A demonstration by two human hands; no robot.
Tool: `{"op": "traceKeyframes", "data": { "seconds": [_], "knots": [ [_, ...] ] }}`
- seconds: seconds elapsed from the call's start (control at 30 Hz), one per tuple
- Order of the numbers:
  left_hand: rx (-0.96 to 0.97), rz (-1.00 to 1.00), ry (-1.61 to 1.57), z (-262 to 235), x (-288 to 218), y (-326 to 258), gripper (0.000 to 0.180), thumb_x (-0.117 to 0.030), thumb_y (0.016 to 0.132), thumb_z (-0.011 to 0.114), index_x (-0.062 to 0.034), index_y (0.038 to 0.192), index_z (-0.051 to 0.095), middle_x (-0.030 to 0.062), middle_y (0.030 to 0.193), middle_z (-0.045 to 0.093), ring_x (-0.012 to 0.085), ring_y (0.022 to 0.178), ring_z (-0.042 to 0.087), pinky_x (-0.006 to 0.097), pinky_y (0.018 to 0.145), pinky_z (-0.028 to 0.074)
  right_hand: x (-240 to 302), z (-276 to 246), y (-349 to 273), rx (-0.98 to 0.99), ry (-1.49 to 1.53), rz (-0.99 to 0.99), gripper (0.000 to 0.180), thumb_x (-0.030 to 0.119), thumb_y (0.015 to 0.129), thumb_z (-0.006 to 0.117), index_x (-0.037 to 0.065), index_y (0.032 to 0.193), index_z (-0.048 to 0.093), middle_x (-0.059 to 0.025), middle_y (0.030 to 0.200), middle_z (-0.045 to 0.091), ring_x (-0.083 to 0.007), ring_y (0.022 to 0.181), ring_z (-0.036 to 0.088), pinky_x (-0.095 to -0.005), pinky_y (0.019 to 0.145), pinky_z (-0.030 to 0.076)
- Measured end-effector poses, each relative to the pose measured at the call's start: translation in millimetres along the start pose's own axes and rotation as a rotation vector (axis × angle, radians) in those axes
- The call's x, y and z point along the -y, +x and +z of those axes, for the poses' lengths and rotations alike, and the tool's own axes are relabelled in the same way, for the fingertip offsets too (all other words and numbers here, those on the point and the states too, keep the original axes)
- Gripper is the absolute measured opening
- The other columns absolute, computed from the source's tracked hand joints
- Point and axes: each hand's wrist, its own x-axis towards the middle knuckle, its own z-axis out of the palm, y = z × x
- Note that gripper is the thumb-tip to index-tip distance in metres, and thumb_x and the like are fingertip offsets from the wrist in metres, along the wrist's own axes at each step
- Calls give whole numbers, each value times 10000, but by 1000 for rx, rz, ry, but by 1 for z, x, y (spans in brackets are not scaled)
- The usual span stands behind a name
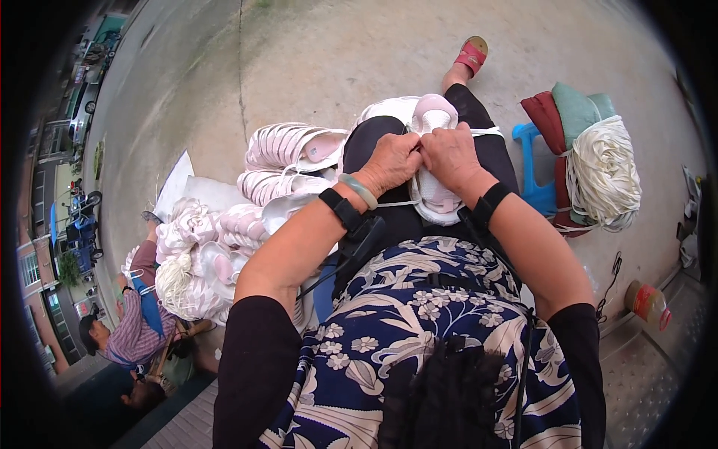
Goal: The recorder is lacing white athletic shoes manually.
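Observation:
A pink and white shoe upper (437, 196) lies lengthwise on my lap, its rounded, padded end pointing away from me. My left hand (392, 162) and my right hand (453, 156) meet over its middle, fingertips closed and nearly touching. They pinch a white shoelace (486, 131), one length of which runs out to the right across my thigh. The exact grip between the fingertips is hidden by the fingers. Another strand of lace crosses my left thigh below the left hand. Part of a second white upper shows behind the first.
Stacks of pink and white shoe uppers (288, 150) crowd my left. On the right, a blue plastic stool (532, 165) bears folded cushions (576, 112) and a thick bundle of white laces (615, 173). A plastic bottle (648, 304) lies behind it. Another person (138, 322) sits at far left.

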Motion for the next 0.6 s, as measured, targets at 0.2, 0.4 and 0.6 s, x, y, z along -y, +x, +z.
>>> {"op": "traceKeyframes", "data": {
  "seconds": [0.2, 0.4, 0.6],
  "knots": [
    [24, -72, 191, 9, -1, 4, 318, -117, 725, 516, -21, 1027, 545, 222, 691, 579, 376, 666, 590, 393, 614, 470, -12, -24, -30, -65, 200, -86, 225, 206, 763, 555, 72, 585, 580, -111, 574, 557, -272, 596, 581, -392, 596, 383],
    [-6, -121, 259, 5, -5, -7, 383, -125, 716, 491, -17, 1081, 526, 236, 667, 576, 385, 664, 591, 420, 646, 480, -88, -47, -201, 331, 802, 443, 331, 227, 771, 601, 2, 578, 455, -105, 529, 435, -212, 485, 399, -349, 473, 323],
    [-7, -156, 263, 8, -10, -4, 387, -162, 728, 498, -12, 1085, 521, 229, 645, 576, 388, 648, 588, 450, 637, 471, -158, -39, -416, 399, 585, 1037, 364, 288, 743, 597, -19, 580, 490, -93, 491, 412, -151, 504, 418, -353, 485, 330]
  ]
}}
